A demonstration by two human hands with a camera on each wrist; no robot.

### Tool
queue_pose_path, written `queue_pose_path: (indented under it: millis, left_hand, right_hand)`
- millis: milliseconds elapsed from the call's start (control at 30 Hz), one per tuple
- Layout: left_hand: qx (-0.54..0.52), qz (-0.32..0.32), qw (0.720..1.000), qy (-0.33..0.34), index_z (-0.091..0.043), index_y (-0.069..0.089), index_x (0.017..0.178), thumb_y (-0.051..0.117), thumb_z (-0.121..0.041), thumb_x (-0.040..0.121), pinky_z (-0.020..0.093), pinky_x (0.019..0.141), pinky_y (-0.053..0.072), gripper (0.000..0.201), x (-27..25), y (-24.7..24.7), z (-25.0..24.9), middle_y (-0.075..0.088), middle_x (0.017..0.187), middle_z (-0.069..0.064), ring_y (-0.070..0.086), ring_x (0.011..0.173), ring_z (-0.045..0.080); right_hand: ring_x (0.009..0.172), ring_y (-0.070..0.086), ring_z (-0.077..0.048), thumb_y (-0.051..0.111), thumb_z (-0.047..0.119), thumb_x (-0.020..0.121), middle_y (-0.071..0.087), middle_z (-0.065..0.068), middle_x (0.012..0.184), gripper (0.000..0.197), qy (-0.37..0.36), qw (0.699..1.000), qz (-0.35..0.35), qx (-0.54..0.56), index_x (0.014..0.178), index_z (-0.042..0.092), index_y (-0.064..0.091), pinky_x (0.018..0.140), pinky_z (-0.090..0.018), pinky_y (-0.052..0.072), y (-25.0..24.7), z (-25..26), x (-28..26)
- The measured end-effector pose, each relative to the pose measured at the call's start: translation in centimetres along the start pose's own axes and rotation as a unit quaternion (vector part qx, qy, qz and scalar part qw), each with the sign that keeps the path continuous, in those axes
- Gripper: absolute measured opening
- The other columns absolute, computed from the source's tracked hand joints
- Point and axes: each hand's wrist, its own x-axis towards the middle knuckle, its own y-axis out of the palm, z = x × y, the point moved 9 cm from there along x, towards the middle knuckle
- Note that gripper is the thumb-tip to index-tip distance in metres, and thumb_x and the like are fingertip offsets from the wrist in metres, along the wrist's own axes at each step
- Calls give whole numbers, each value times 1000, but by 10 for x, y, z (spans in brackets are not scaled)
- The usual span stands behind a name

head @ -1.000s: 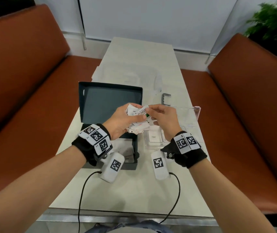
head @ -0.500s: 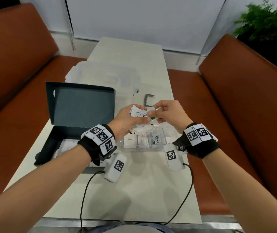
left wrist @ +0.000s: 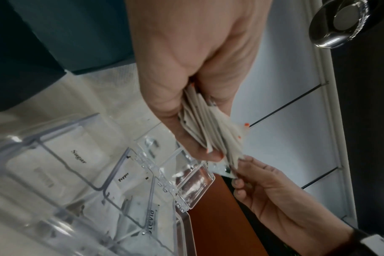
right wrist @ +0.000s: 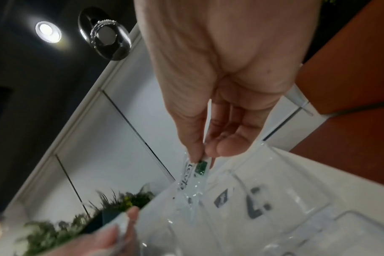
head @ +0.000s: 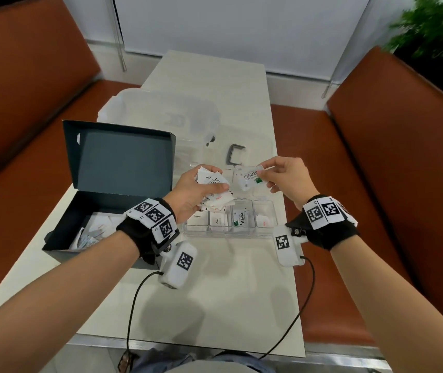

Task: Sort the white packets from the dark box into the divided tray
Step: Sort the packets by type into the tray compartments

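Note:
My left hand (head: 201,188) grips a fanned bunch of white packets (head: 213,195) above the clear divided tray (head: 228,231); the left wrist view shows the bunch (left wrist: 210,126) squeezed between thumb and fingers. My right hand (head: 264,175) pinches a single white Stevia packet (head: 250,177) with a green mark, held above the tray's back edge and just right of the bunch. That packet (right wrist: 194,170) hangs from thumb and forefinger in the right wrist view. The tray's compartments hold packets marked Sugar (left wrist: 78,156), Pepper and Stevia. The dark box (head: 85,224) stands open at the left with several packets inside.
A clear plastic lid or bag (head: 161,114) lies behind the box, and a grey metal clip (head: 233,154) sits behind the tray. Brown benches (head: 403,170) flank the narrow table (head: 215,305). Cables trail from both wrist cameras toward the table's near edge.
My right hand has drawn the Stevia packet out of the bunch and moved it to the right. The left hand still holds the rest over the tray.

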Motion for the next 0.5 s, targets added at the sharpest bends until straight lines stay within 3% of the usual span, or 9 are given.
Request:
queue_pose_path:
  millis: [133, 233, 300, 400, 500]
  left_hand:
    - [-5, -18, 1000, -8, -17, 63, 109, 78, 1, 77, 36, 68, 49, 40, -2, -13, 4, 63, 100, 7, 64, 89, 27]
    - [-3, -18, 1000, -12, -16, 63, 108, 76, 2, 78, 37, 67, 50, 37, -6, -16, 6, 63, 98, 8, 63, 88, 28]
    - [4, -10, 1000, -7, -16, 62, 104, 75, 3, 79, 32, 59, 51, 34, -7, -16, 5, 62, 95, 7, 64, 80, 24]
    - [4, -7, 1000, -7, -17, 61, 100, 74, 4, 79, 31, 55, 52, 32, -8, -17, 4, 62, 94, 7, 64, 77, 22]
    - [0, -7, 1000, -14, -17, 61, 102, 74, 3, 79, 30, 55, 51, 33, -8, -19, 6, 61, 96, 8, 62, 81, 25]
  right_hand:
    - [61, 59, 0, 72, 17, 83, 70, 5, 74, 2, -85, 973, 38, -209, 84, 16, 72, 61, -9, 46, 20, -3, -2]
    - [78, 61, -14, 67, 19, 87, 67, -1, 86, 6, -131, 940, 67, -306, 87, 15, 71, 73, -25, 50, 49, -7, -8]
    - [81, 61, -22, 60, 18, 91, 63, -5, 92, 12, -155, 920, 64, -354, 93, 12, 71, 73, -33, 51, 62, -10, -10]
    - [79, 60, -30, 53, 15, 95, 58, -9, 97, 18, -179, 894, 71, -404, 99, 7, 67, 69, -38, 50, 79, -14, -14]
    - [78, 60, -33, 48, 14, 97, 56, -11, 100, 19, -179, 873, 88, -445, 101, 5, 64, 64, -35, 46, 90, -21, -14]
